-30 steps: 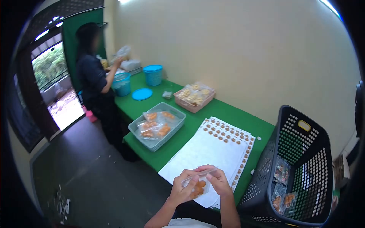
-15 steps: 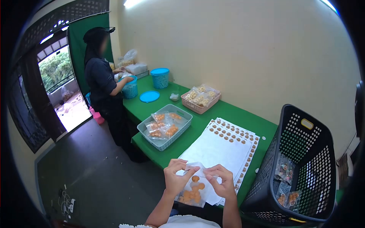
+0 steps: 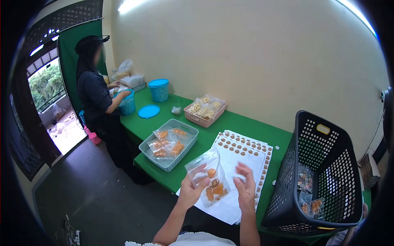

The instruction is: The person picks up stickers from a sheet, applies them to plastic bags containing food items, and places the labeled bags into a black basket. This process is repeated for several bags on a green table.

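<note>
My left hand (image 3: 189,193) grips a clear plastic pouch (image 3: 220,179) by its left side, thumb in front. Round orange snacks show inside the pouch, and a round brown label (image 3: 214,183) is seen on its front. The pouch is tilted above the sheets of stickers (image 3: 242,164), white paper with rows of round brown labels along the far and right edges. Just right of the pouch, my right hand (image 3: 245,189) is raised with its fingers apart, holding nothing.
A grey-green basket (image 3: 166,167) holds similar orange-snack pouches; a pink basket (image 3: 204,121) holds pale-snack pouches. At right stands a tall black basket (image 3: 283,192) with several pouches inside. Farther left, a co-worker (image 3: 96,92) reaches into a blue tub (image 3: 127,107) beside a blue lid (image 3: 148,111).
My right hand has let go of the pouch top and moved away to the right. The left hand has raised and turned the pouch, and the label now shows. The view has shifted slightly right.
</note>
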A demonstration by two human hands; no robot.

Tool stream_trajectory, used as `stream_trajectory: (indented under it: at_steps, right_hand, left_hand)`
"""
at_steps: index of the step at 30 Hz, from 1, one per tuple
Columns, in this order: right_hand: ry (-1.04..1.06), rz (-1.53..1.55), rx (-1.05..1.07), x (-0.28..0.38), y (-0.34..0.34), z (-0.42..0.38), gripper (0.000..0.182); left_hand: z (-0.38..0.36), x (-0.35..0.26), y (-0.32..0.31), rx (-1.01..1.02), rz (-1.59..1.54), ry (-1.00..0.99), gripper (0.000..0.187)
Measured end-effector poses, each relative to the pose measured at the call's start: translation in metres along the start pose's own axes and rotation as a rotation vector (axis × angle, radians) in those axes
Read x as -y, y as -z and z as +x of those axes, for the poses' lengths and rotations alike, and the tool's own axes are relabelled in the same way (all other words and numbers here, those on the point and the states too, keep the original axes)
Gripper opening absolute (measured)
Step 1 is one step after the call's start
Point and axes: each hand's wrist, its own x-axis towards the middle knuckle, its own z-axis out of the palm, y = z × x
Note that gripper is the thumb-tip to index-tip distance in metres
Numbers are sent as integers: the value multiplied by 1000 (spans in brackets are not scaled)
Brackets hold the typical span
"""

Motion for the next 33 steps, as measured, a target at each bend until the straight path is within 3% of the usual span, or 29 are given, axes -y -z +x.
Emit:
stream_trajectory:
  at_steps: [1, 2, 4, 5, 6, 10, 12, 13, 14, 16, 18, 20, 21, 22, 25, 27, 28, 30, 31, 32, 33]
  right_hand:
    - [85, -190, -66, 0, -1, 4, 39]
    - [95, -190, -73, -1, -3, 7, 39]
    - [-171, 24, 317, -10, -7, 6, 37]
    - [-209, 218, 364, -25, -13, 5, 29]
    - [-206, 216, 353, -28, -14, 3, 29]
    - [-165, -31, 287, -9, -23, 2, 20]
    - [-41, -351, 288, -5, -26, 3, 21]
    - [10, -394, 301, -3, -25, 2, 22]
    - [13, -395, 297, 4, -19, 1, 22]
    - [58, -799, 599, 31, 3, -6, 21]
    - [144, -755, 527, 65, 26, -34, 20]
    - [681, -629, -77, 88, 43, -75, 28]
    - [672, -650, -83, 96, 37, -74, 28]
    - [704, -695, -238, 104, 34, -74, 28]
    - [792, -811, -715, 123, 37, -78, 29]
    - [852, -876, -1039, 151, 161, -108, 30]
    - [882, -904, -1203, 158, 156, -109, 31]
    - [208, -1048, -939, 170, 159, -114, 32]
    - [-246, -1071, -768, 188, 155, -112, 35]
    - [-236, -1277, -636, 185, 157, -112, 39]
    - [-282, -1184, -699, 177, 165, -112, 41]
  left_hand:
    - [-1, -12, 1, 35, -43, 71, 48]
    - [0, -15, 0, 45, -42, 65, 48]
    - [-1, -14, -4, 127, 22, -29, 45]
    - [-2, -14, -7, 87, 15, 9, 42]
    - [-2, -13, -4, 99, 13, 10, 42]
    - [3, -5, 6, 104, 113, -26, 40]
    - [6, -9, 6, 62, 113, -35, 39]
    - [5, -19, 5, 45, 87, 162, 39]
    - [4, -18, 8, 49, 87, 160, 39]
    - [4, -13, 12, 187, -47, 41, 44]
    - [7, -17, 12, 261, -184, 28, 41]
    - [11, -22, 23, 113, -40, -60, 36]
    - [13, -20, 28, 78, -161, -89, 33]
    - [15, -17, 31, 41, -280, -114, 31]
    - [19, -18, 17, -4, -213, -127, 27]
    - [18, -18, 9, 14, -128, -134, 23]
    - [17, -16, 7, 27, -133, -124, 23]
    - [16, -12, 12, 1, -23, -179, 22]
    - [16, -11, 19, -59, 37, -165, 22]
    - [15, -11, 24, -133, 42, -168, 21]
    - [13, -13, 29, -196, 13, -162, 20]
